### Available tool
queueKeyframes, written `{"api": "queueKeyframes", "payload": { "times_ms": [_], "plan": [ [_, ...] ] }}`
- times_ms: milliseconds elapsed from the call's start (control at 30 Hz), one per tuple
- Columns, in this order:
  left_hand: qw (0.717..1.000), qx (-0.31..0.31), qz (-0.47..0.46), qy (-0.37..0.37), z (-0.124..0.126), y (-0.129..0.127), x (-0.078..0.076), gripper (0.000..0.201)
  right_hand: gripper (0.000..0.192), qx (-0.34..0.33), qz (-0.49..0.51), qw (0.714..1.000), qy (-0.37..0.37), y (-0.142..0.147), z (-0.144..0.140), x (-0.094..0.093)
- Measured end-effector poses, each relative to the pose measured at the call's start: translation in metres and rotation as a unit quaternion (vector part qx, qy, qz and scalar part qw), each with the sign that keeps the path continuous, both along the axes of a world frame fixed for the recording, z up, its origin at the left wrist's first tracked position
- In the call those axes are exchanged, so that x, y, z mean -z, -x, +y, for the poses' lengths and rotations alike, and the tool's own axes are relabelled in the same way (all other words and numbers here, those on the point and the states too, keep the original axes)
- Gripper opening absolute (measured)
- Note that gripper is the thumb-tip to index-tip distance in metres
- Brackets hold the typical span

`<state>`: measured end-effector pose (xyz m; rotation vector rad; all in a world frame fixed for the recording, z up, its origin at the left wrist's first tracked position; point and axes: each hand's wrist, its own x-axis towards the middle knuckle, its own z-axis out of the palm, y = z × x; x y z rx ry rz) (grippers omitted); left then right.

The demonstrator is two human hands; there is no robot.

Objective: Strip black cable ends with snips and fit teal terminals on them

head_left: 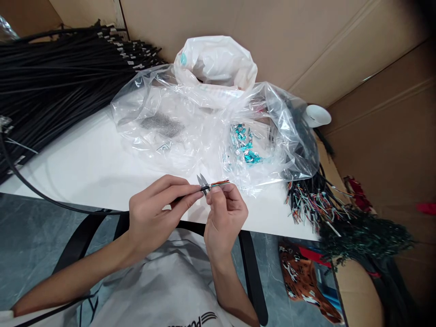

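white table [85,168], black cables [51,81], clear bags [204,131], teal pieces [245,145], orange-green wires [220,183], brown cardboard [306,41]

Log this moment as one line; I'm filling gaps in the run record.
left hand: pinches black cable | right hand: holds snips at coloured wires | surface: white table | behind: clear bags

Cable bundle [51,81] lies left on the table [85,168], plastic bags [211,118] behind the hands [190,213].
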<state>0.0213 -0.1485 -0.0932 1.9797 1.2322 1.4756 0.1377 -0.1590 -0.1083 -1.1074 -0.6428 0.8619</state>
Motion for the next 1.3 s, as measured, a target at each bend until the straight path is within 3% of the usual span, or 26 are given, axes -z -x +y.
{"api": "queueKeyframes", "payload": {
  "times_ms": [233, 500, 633, 933, 1300],
  "plan": [
    [0.988, 0.032, -0.078, 0.132, 0.002, 0.0, -0.008, 0.007, 0.008, -0.019, -0.01, 1.0, -0.013, -0.003, -0.005, -0.004],
    [0.987, 0.05, -0.061, 0.142, 0.004, 0.001, -0.008, 0.006, 0.012, 0.018, -0.135, 0.991, 0.001, -0.005, -0.007, -0.008],
    [0.978, 0.065, -0.081, 0.181, 0.005, 0.002, -0.01, 0.006, 0.013, 0.021, -0.214, 0.976, -0.016, -0.008, -0.01, -0.004],
    [0.901, 0.149, -0.138, 0.384, 0.015, 0.012, -0.019, 0.013, 0.013, -0.023, -0.262, 0.965, -0.007, -0.018, -0.012, -0.008],
    [0.818, 0.228, -0.216, 0.482, 0.023, 0.014, -0.02, 0.018, 0.016, -0.057, -0.202, 0.978, 0.013, -0.017, -0.014, -0.011]
  ]
}}
